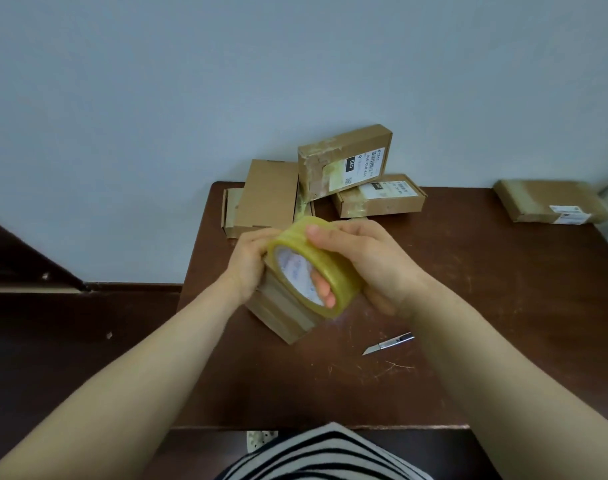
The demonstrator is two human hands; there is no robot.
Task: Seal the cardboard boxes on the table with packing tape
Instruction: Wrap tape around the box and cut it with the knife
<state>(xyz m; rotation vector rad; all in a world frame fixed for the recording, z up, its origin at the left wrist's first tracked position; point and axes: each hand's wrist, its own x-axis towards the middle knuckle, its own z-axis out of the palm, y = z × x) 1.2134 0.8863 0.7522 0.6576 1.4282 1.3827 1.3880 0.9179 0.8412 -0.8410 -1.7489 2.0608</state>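
Item one, nearest: my striped top [323, 452], at the edge of the table [486, 306]. Item two: a utility knife [389, 344], blade out, lying on the dark wood near my right forearm, untouched. Item three: the box in work [285, 317], small brown cardboard, tilted low over the table beneath my hands. What look like tape bands cross its side, and I cannot tell whether its corner rests on the wood. Item four: the tape roll [316, 268], clear yellowish, held directly over that box at its upper end. Handling note, my judgement: the step is drawing tape across the box. I should anchor the free end flat, let the roll turn on the finger, pull with even tension along the seam, and take the knife only once the strip laps the far face. Item five: my right hand [368, 268], closed round the roll, thumb pressed on the outer winding, one finger [325, 292] hooked through the core. Item six: my left hand [250, 261], fingers curled about the box's upper end beside the roll; whether it also pinches the tape end is hidden. Item seven, rear: a plain box [268, 195], a labelled box [344, 161] propped at a tilt, and a second labelled box [382, 195] lying flat. Item eight, well apart at far right: another box [551, 206].
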